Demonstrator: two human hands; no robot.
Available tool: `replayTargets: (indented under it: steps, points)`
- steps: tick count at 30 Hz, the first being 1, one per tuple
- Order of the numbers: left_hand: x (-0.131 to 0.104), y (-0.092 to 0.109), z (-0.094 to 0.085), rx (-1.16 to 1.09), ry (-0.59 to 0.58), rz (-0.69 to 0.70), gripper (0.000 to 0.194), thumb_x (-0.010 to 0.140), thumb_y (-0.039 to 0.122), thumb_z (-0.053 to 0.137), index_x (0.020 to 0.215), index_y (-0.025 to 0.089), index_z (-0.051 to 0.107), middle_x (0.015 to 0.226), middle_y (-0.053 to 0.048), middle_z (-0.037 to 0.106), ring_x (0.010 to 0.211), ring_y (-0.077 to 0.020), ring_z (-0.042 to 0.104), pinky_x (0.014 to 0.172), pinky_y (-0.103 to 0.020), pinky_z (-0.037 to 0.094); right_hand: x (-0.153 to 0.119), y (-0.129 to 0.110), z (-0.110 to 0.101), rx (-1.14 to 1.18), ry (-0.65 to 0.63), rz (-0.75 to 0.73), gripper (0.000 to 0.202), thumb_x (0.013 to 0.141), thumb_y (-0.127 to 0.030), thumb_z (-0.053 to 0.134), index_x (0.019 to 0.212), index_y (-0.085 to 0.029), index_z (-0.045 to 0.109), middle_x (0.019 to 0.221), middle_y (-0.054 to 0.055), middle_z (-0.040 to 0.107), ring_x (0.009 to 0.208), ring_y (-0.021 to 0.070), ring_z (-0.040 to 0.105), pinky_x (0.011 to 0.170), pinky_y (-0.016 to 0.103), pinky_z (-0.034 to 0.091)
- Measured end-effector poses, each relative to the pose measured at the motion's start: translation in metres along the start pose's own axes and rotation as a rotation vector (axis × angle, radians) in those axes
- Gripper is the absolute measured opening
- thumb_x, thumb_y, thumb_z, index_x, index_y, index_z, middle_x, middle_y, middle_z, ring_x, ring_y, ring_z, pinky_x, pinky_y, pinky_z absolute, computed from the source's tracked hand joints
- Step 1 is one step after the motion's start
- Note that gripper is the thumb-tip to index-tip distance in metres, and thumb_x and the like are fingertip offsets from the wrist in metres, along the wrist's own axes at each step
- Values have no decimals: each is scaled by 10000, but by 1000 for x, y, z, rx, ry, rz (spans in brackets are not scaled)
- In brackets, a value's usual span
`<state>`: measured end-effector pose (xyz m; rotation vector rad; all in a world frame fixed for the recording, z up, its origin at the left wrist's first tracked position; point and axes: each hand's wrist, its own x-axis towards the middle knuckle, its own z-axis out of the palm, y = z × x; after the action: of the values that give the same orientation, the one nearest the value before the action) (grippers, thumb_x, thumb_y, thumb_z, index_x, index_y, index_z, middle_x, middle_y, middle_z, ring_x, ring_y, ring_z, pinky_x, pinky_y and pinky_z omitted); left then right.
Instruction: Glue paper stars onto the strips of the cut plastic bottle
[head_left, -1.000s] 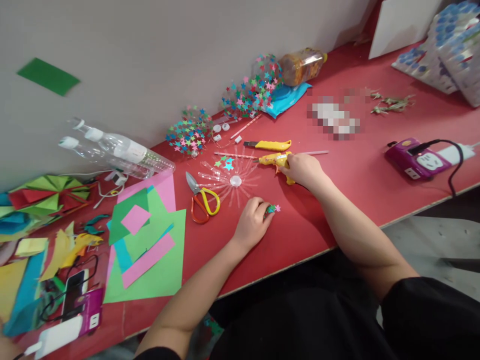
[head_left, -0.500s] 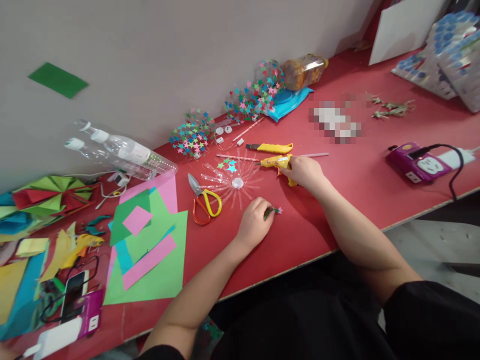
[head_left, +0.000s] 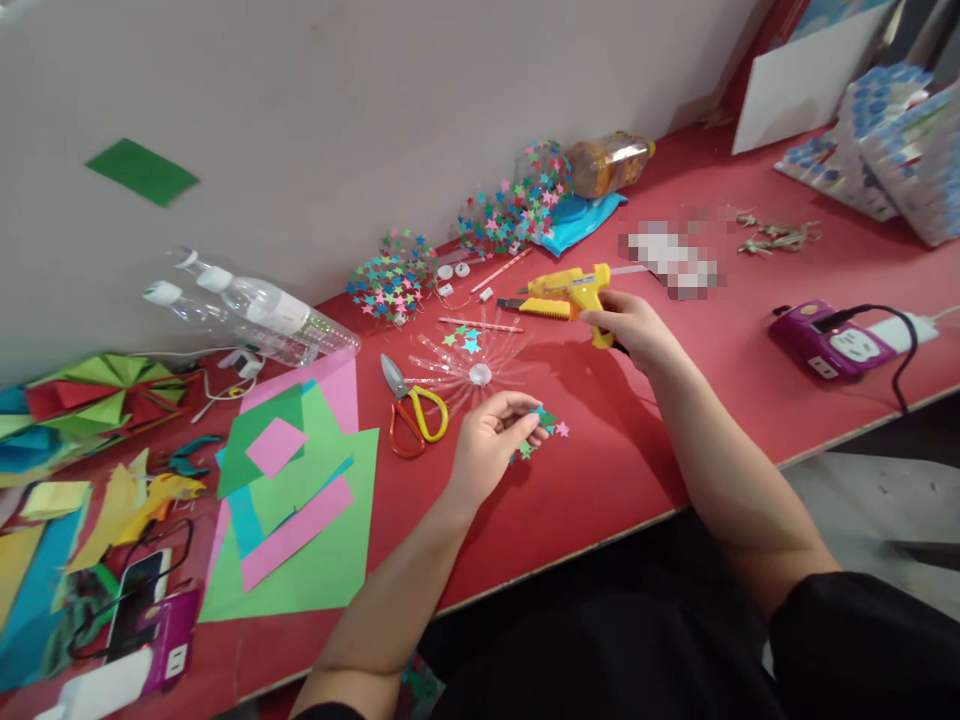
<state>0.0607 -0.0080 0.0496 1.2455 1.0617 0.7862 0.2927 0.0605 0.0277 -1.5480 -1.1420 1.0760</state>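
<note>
My left hand (head_left: 499, 440) pinches a teal paper star (head_left: 545, 418) between thumb and fingers, above small green and pink stars on the red table. In my right hand (head_left: 630, 325) is a yellow glue gun (head_left: 566, 285), lifted off the table with its nozzle pointing left and a clear stick at its back. Thin clear plastic strips fan out from a round white centre (head_left: 480, 374). Several loose stars (head_left: 469, 342) lie on its far side. Scissors (head_left: 417, 412) with red and yellow handles rest left of the strips.
A yellow cutter (head_left: 544, 308) lies beyond the strips. Star-covered clear ornaments (head_left: 390, 280) stand along the wall. Plastic bottles (head_left: 262, 305) and coloured paper (head_left: 330, 560) are at the left. A purple power socket (head_left: 832, 340) with a black cable sits at the right.
My right hand has raised the glue gun off the table. My left hand has turned and now holds up a teal star, with the small stars beneath it more visible. The view has shifted slightly.
</note>
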Motion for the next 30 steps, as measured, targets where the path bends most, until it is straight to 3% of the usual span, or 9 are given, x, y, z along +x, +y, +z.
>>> replayTargets:
  steps: [5, 10, 15, 20, 23, 30]
  points:
    - [8, 3, -9, -64, 31, 26, 134, 740, 228, 696, 803, 152, 606, 702, -19, 714, 580, -106, 654, 538, -207, 530, -10, -9, 4, 339, -113, 116, 247, 660, -241, 581, 892, -157, 568, 707, 26, 604, 592, 132, 542, 553, 246, 440]
    - [6, 4, -9, -45, 25, -25, 189, 776, 303, 684, 800, 162, 559, 612, -5, 689, 469, -106, 616, 443, -203, 491, -26, -19, 14, 405, -243, -62, 280, 728, -297, 570, 980, -179, 534, 789, 27, 647, 497, 98, 496, 484, 244, 398]
    - [11, 14, -6, -1, 77, 65, 166, 776, 289, 687, 795, 162, 582, 601, 8, 673, 474, -85, 595, 470, -187, 494, -38, -24, 20, 455, -272, -130, 289, 663, -298, 706, 896, -177, 585, 786, -16, 599, 521, 62, 440, 503, 225, 372]
    - [23, 14, 0, 123, 142, 237, 126, 785, 266, 676, 837, 168, 614, 717, -3, 690, 626, -120, 669, 612, -233, 553, -44, -25, 27, 317, -412, -58, 261, 705, -382, 713, 829, -173, 615, 600, -44, 524, 514, 88, 450, 461, 215, 324]
    - [26, 12, 2, 202, 142, 298, 95, 811, 255, 655, 861, 179, 628, 752, -6, 692, 680, -132, 687, 657, -240, 559, -45, -26, 32, 236, -421, -53, 244, 725, -406, 686, 791, -182, 614, 583, -38, 526, 521, 98, 460, 473, 224, 344]
    - [30, 11, 3, 97, 142, 226, 179, 772, 221, 674, 904, 201, 555, 714, 27, 678, 611, -128, 687, 624, -242, 575, -46, -30, 34, 98, -423, -66, 149, 727, -326, 627, 769, -187, 598, 583, -55, 512, 519, 86, 445, 479, 215, 347]
